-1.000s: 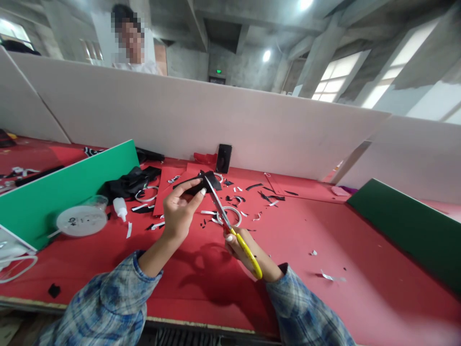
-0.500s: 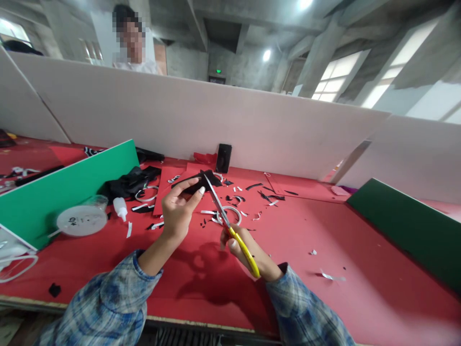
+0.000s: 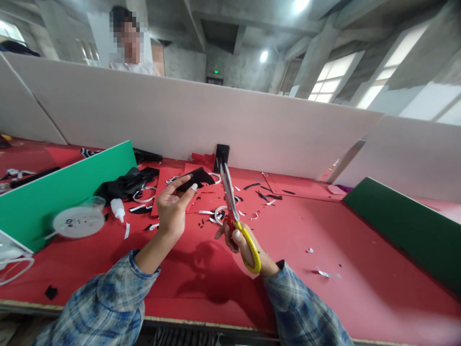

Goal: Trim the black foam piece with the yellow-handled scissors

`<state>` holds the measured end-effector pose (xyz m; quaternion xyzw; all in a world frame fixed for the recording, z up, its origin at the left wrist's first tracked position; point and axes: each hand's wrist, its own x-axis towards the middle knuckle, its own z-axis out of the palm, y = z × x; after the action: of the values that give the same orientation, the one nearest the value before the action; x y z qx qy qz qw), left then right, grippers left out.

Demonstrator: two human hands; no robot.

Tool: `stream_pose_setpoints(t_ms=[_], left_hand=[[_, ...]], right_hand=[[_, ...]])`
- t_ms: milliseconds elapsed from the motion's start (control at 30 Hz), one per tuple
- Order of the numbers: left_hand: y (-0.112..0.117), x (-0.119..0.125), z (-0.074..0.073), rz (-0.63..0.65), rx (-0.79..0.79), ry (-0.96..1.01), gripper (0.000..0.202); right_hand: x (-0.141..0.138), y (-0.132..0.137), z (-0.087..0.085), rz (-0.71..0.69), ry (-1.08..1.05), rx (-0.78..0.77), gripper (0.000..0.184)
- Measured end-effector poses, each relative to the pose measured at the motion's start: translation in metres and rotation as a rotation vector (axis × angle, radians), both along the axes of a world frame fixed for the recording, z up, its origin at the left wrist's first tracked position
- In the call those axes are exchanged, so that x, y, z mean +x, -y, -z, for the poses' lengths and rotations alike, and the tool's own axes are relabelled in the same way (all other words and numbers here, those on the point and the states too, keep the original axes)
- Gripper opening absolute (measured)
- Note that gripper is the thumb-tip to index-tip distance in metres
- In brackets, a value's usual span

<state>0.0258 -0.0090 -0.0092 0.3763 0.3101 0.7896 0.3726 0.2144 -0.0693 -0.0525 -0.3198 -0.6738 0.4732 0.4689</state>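
Between thumb and fingers, my left hand (image 3: 172, 211) pinches a piece of black fabric (image 3: 198, 180) above the red tabletop (image 3: 288, 245). My right hand (image 3: 237, 240) grips a pair of scissors (image 3: 230, 197) with yellow handles, blades pointing up and away from me. The blades stand apart from the fabric, to its right. Beneath the hands lie a white ring (image 3: 217, 216), partly hidden by the scissors, and several black and white scraps (image 3: 269, 196).
A small white squeeze bottle (image 3: 117, 209) and a round white-lidded tub (image 3: 78, 222) sit at the left by a green divider (image 3: 68, 185). Black cloth (image 3: 124, 186) is bunched behind them. A phone (image 3: 222, 154) leans against the white partition (image 3: 173, 115); a person (image 3: 131, 65) is beyond it.
The scissors have swung away from the black fabric, their blades now more upright and to the right. My left hand still pinches the fabric, shifted slightly left in view.
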Motion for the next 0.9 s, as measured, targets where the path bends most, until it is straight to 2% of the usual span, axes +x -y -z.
stream_pose_setpoints(t_ms=[100,200,333,433,533,633,800,900], left_hand=[[0.000,-0.001,0.003,0.073,-0.007,-0.077,0.035],[0.004,-0.002,0.003,0.195,-0.030,-0.226,0.033],[0.010,-0.002,0.003,0.449,-0.053,-0.408,0.040],[0.011,0.000,0.007,0.649,-0.056,-0.520,0.050],[0.010,0.001,0.012,0.757,-0.039,-0.573,0.054],[0.008,0.001,0.014,0.755,-0.039,-0.600,0.047],[0.006,0.003,0.015,0.531,-0.065,-0.607,0.029],[0.006,0.006,0.016,0.487,-0.057,-0.558,0.026]], right_hand=[[-0.002,-0.006,0.002,0.085,-0.107,-0.016,0.061],[-0.002,-0.012,-0.006,0.176,-0.140,-0.031,0.055],[0.004,-0.017,-0.018,0.247,-0.170,-0.081,0.050],[0.006,-0.018,-0.021,0.255,-0.226,-0.153,0.048],[0.005,-0.019,-0.020,0.251,-0.257,-0.198,0.048],[0.004,-0.020,-0.019,0.266,-0.235,-0.226,0.048],[0.004,-0.022,-0.015,0.253,-0.174,-0.189,0.043],[0.003,-0.024,-0.011,0.260,-0.173,-0.186,0.043]])
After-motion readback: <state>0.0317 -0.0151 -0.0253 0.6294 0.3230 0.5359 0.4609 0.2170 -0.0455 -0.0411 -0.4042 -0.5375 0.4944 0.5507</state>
